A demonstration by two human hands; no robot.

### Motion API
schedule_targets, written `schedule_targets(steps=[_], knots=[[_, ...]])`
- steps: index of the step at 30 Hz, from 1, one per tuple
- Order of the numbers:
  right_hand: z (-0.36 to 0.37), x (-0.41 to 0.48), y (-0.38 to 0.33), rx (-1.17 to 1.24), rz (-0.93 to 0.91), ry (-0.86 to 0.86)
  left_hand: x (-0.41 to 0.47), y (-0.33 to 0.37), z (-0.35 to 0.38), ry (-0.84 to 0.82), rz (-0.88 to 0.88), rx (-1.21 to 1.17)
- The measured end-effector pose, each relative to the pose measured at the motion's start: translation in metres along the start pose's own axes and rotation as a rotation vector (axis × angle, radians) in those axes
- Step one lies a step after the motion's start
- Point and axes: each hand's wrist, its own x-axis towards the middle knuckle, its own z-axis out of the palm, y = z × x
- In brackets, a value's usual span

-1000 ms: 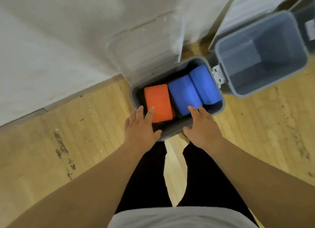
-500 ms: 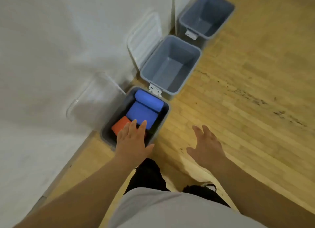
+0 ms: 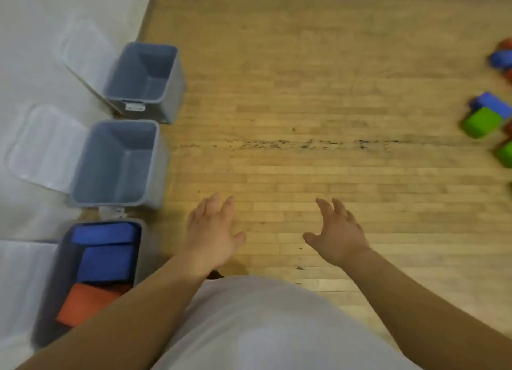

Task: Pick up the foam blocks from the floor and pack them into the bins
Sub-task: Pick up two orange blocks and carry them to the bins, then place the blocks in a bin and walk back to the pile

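Three grey bins stand in a row along the left wall. The nearest bin [image 3: 48,308] holds two blue foam blocks [image 3: 106,260] and an orange block [image 3: 83,304]. The middle bin [image 3: 155,159] and the far bin [image 3: 177,73] hold nothing I can see. Loose foam blocks lie on the floor at the far right edge: a green block [image 3: 482,121], a blue block [image 3: 494,102], another blue block [image 3: 501,59]. My left hand [image 3: 212,235] and my right hand [image 3: 339,235] hover over the bare floor, fingers spread, holding nothing.
Clear lids [image 3: 41,148] stand open against the white wall [image 3: 33,23] behind the bins. Wooden floor [image 3: 304,92] stretches between the bins and the blocks, with a dark scuff line [image 3: 291,145] across it. More green and orange blocks are cut off at the right edge.
The view has swung right, away from the filled bin. Both hands left the bin's rim and now hang open over the floor. The loose blocks have come into sight.
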Motion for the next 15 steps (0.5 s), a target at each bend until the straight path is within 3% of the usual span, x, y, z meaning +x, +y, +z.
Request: schedule_targets(steps=[8, 15], knots=[[-0.049, 0.034, 0.092, 0.221, 0.208, 0.066, 0.107, 0.124, -0.041, -0.014, 0.239, 0.12], [-0.106, 0.135, 0.133, 0.309, 0.353, 0.102, 0.258, 0.205, -0.08, -0.103, 0.345, 0.224]])
